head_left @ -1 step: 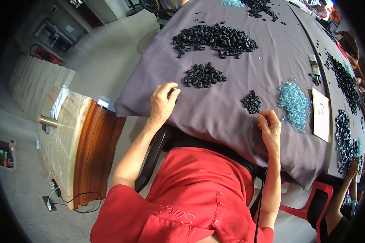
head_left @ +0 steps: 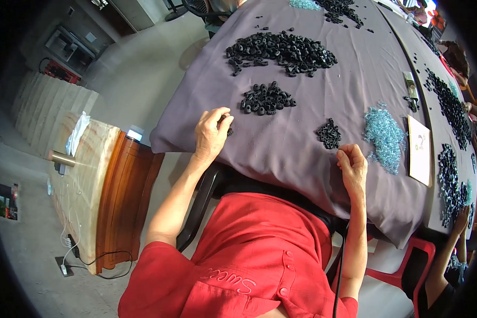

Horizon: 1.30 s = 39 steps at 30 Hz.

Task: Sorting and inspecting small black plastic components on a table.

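My left hand is at the near left of the cloth-covered table, its thumb and fingers closed on a small black ring-shaped part. Another black piece shows just beside the thumb. Beyond that hand lies a small heap of black ring-shaped parts. My right hand is pinched together near the table's front edge; whatever its fingertips hold is too small to make out. Just past those fingertips sits a little pile of black parts. To their right spreads a pile of clear light-blue pieces.
A larger heap of black parts lies farther back on the grey cloth. At the right are a white board and a tube. A wooden cabinet stands to the left. Another person's hand is at far right.
My left hand has shifted very slightly left, and the black piece beside its thumb shows more. My right hand looks unmoved.
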Motion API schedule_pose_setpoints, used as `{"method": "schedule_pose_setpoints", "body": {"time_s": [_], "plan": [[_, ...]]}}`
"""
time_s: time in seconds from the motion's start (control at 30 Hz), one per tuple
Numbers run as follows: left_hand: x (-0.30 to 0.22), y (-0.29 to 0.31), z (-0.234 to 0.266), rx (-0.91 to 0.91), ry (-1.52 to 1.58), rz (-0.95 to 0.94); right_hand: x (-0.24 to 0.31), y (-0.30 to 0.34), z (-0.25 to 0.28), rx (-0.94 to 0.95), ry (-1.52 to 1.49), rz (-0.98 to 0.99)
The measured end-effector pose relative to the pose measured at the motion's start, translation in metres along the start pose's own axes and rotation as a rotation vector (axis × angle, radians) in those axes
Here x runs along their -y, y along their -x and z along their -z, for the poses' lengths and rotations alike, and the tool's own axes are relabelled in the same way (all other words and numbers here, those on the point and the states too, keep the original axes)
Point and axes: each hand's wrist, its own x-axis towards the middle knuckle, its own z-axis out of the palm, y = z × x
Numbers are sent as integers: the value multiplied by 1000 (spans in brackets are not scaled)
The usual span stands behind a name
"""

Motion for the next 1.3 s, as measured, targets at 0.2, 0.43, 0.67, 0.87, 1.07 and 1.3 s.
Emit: {"method": "schedule_pose_setpoints", "body": {"time_s": [0.2, 0.43, 0.67, 0.87, 1.07, 1.3], "plan": [[15, 5, -9, -20, -196, -221, 2, 2, -1, -31, 4, 6], [14, 8, -9, 47, -316, -234, 5, 2, -2, -2, 16, 8], [10, 7, -14, 41, -294, -138, 6, 1, 1, -14, 6, 8], [-20, -14, -39, 3, -123, -276, 6, 2, 2, -7, 16, 16], [-52, -43, -85, 34, -84, -374, 3, 2, 1, -12, 8, 11], [-61, -57, -120, 245, -387, -342, 4, 2, -1, -21, -12, 8]]}}
